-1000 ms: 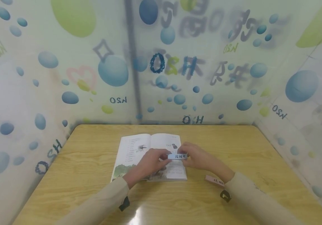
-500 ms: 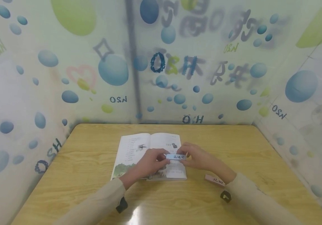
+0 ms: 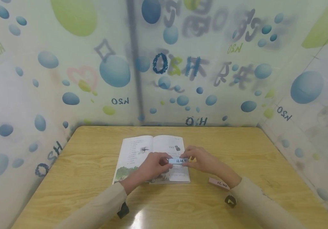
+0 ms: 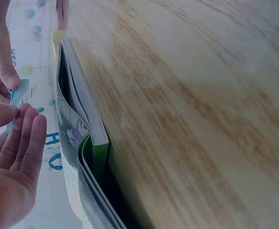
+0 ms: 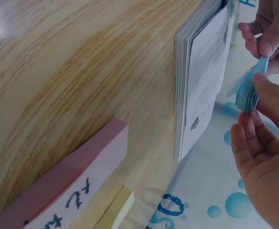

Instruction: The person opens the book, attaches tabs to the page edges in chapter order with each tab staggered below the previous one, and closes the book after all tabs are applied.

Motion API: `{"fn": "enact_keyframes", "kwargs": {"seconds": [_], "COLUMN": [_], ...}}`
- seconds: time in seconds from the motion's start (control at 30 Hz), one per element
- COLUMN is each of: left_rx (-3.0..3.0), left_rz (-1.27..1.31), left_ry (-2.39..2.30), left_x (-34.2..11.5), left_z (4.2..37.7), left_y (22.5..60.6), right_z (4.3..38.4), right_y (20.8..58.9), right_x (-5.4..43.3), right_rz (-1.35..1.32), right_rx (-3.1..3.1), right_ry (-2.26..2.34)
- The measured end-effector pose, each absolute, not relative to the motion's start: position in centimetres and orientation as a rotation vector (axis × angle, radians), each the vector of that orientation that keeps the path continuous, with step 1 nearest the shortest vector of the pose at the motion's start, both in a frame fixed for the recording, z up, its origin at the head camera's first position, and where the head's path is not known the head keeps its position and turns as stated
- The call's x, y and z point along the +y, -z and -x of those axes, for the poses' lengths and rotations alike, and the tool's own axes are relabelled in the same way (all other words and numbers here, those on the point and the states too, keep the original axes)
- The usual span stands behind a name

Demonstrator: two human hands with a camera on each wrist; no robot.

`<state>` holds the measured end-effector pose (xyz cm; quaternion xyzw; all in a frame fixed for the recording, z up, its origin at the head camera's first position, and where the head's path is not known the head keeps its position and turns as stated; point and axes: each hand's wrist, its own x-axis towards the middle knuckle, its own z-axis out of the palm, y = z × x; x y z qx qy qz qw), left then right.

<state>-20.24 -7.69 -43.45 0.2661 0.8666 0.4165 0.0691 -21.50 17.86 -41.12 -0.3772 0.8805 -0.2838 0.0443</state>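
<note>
Qty check: paper pads, 3 total, i.e. 1 blue pad (image 3: 178, 161), 1 pink pad (image 5: 89, 167) & 1 yellow pad (image 5: 114, 211). Pads btwn my L fingers (image 4: 37, 138) & R fingers (image 5: 243, 149): just 1, the blue, shared by both. Pads on the counter (image 3: 226, 143): the other 2. Books: 1 open book (image 3: 132, 148), w/ 2 facing pgs showing. Counters: 1. Sleeves on me: 2, i.e. 1 L sleeve (image 3: 98, 206), 1 R sleeve (image 3: 267, 203). Dark wrist units: 2, i.e. 1 L unit (image 3: 123, 210), 1 R unit (image 3: 231, 201). Wall sides in head view: 3. Dark upright band (image 3: 136, 63) on back wall: 1. Blue wall spots (image 3: 115, 71): 20+, no exact no.
</note>
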Motion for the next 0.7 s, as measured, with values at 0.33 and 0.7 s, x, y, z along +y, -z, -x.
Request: {"fn": "enact_keyframes", "kwargs": {"seconds": [0.33,0.7], "left_rx": [2.654,2.666], "left_rz": [-0.789,-0.81], "left_ry": [-1.203,-1.155], "left_x": [-7.57,-7.33], "left_z": [20.23,20.31], "left_y": [43.78,43.88], "right_z": [21.67,21.92], "right_y": [41.3,41.32], "right_x": [17.87,17.93], "right_rz": [1.201,1.152], "right_rx": [2.715,2.685], "right_ry": [0.848,0.936]}}
